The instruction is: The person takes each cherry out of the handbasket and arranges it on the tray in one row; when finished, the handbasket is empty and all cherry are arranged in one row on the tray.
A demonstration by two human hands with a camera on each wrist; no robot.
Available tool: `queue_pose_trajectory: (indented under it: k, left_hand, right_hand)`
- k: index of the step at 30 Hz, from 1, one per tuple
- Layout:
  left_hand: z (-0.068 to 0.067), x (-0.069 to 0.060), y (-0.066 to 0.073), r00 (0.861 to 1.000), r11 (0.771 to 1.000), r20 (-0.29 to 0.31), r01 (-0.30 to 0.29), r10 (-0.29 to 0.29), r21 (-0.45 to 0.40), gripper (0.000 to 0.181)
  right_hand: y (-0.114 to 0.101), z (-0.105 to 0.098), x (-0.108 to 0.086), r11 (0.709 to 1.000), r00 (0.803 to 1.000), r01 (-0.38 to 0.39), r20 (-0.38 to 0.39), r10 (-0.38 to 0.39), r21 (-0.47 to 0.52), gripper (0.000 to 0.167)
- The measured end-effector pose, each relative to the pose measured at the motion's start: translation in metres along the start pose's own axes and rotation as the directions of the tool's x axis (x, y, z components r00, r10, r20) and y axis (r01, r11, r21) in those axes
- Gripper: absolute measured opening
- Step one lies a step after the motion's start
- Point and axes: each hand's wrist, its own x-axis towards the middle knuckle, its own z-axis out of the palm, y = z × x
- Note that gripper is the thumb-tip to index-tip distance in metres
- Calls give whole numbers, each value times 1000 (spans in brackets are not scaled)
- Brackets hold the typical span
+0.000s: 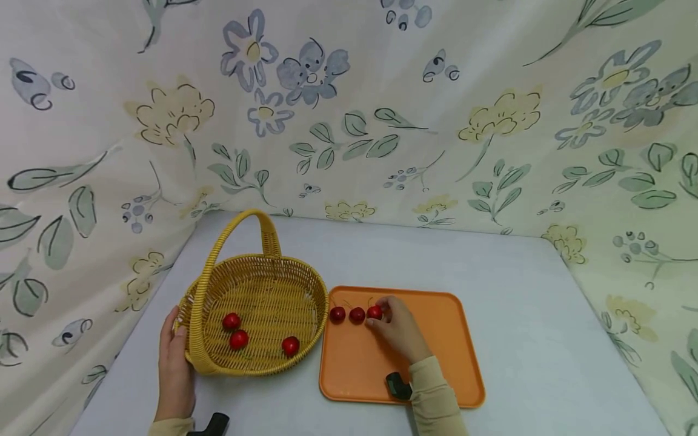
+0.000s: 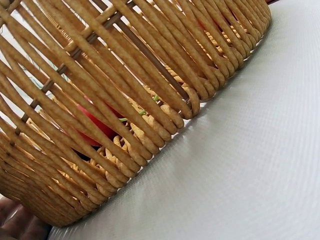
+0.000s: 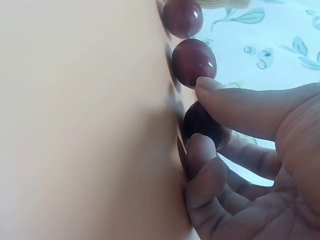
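Observation:
My right hand (image 1: 400, 330) is over the orange tray (image 1: 360, 375) and pinches a red cherry (image 1: 374, 312) between thumb and fingertips, low at the tray's surface. Left of it, two dark cherries, a middle one (image 1: 357, 315) and an outer one (image 1: 337, 315), lie in the same row with thin stems. In the right wrist view, the thumb (image 3: 240, 107) partly covers the pinched cherry (image 3: 202, 125). My left hand (image 1: 177, 369) rests against the left outer side of the yellow wicker basket (image 1: 267, 257). Inside the basket lie three red cherries, one at the right (image 1: 291, 346).
The basket's tall arched handle (image 1: 207, 272) rises on its left and back sides. Basket and tray stand side by side on a white table (image 1: 523, 315). A floral cloth (image 1: 349, 175) hangs behind the table and along its sides.

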Motion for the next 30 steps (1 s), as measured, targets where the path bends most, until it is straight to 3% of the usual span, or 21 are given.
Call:
queue_pose_trajectory:
  k: [6, 10, 13, 17, 21, 25, 28, 30]
  left_hand:
    - [0, -2, 0, 1000, 1000, 1, -6, 6, -4, 51]
    - [1, -2, 2, 1000, 1000, 7, -24, 24, 5, 51]
    - [0, -2, 4, 999, 999, 15, -47, 47, 14, 51]
    - [-2, -2, 5, 999, 998, 13, -50, 50, 22, 51]
    - [-3, -2, 5, 1000, 1000, 2, -24, 24, 16, 50]
    - [-2, -1, 4, 1000, 1000, -2, -14, 14, 6, 51]
    - [-2, 0, 2, 1000, 1000, 7, -10, 10, 8, 51]
    - [-2, 0, 0, 1000, 1000, 15, -7, 7, 9, 50]
  right_hand:
    - [-1, -1, -2, 1000, 1000, -5, 0, 5, -21, 39]
    - [-9, -10, -9, 999, 999, -29, -39, 30, 19, 50]
    - [-24, -23, -14, 997, 997, 18, -71, -13, 69, 48]
    - [-58, -41, -15, 985, 987, 156, -51, -152, 76, 33]
    - [-97, -45, -12, 966, 966, 240, 72, -247, 96, 22]
    - [-130, -30, 0, 958, 913, 249, 296, -281, 142, 23]
    - [-145, -9, 12, 966, 868, 250, 428, -251, 58, 29]
    - [-151, 7, 18, 961, 850, 273, 478, -220, -42, 32]
